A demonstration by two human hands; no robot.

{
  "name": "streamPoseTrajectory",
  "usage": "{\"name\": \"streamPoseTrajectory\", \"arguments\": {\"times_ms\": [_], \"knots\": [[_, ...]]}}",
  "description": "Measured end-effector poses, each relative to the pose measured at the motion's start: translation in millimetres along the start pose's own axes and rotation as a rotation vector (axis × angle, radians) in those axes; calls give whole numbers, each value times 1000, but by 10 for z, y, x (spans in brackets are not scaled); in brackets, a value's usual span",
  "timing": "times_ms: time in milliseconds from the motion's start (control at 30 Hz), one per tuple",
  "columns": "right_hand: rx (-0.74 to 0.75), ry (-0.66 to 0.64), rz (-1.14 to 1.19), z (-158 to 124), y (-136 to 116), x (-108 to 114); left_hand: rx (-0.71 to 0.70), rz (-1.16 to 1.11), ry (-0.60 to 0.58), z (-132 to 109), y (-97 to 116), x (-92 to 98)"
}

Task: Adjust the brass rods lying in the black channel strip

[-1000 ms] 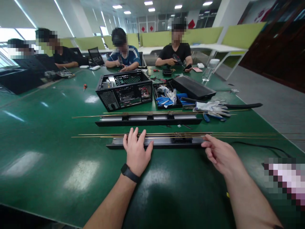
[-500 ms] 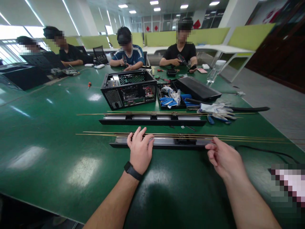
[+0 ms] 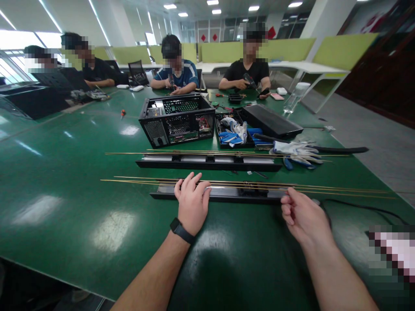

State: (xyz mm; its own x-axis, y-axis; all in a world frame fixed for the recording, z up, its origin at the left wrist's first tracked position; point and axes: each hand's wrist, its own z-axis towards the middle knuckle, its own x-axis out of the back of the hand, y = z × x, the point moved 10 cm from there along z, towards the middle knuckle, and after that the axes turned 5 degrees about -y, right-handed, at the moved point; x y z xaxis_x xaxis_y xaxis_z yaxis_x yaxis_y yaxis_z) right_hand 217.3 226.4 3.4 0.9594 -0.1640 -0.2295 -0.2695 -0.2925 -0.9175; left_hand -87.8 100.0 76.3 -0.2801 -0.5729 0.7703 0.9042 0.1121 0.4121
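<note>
Black computer case (image 3: 177, 123) beyond golden rods (image 3: 223, 184)

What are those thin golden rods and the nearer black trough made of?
Thin golden rods: probably brass or similar metal, shiny, going by their yellow glint. Nearer black trough: smooth dark wall, painted metal or plastic, hard to tell; its silvery inner strip suggests metal.

The table (image 3: 74, 172) is deep green with whitish glare patches. The rods (image 3: 311, 187) are brassy gold. Both the near rail (image 3: 223, 195) and the far rail (image 3: 207, 165) are black, with silver-grey beds. The case (image 3: 181, 123) is black, patterned with small holes. The glove (image 3: 293, 149) is white, blue at the fingertips. The watch (image 3: 182, 231) is black; the partition (image 3: 223, 52), yellow-green.
</note>
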Motion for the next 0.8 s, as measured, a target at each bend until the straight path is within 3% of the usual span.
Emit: {"name": "streamPoseTrajectory", "arguments": {"times_ms": [100, 167, 300, 367, 433, 633, 800], "knots": [[-15, -175, -125, -77, 78, -209, 4, 3, -8, 5, -8, -17], [118, -152, -255, -149, -5, -217, 4, 4, -6, 11, -6, -19], [696, 203, -701, -472, -547, -91, -5, 8, 15, 26, 22, 10], [968, 221, -923, -631, -687, -246, 0, 15, 15, 33, 24, 29], [1156, 114, -1098, -695, -661, -453, 14, 28, 7, 40, 6, 57], [1262, -54, -1365, -592, -368, -666, 68, 96, -14, 46, -95, 134], [1295, -141, -1390, -575, -286, -716, -10, 53, -67, 49, -20, 26]]}}
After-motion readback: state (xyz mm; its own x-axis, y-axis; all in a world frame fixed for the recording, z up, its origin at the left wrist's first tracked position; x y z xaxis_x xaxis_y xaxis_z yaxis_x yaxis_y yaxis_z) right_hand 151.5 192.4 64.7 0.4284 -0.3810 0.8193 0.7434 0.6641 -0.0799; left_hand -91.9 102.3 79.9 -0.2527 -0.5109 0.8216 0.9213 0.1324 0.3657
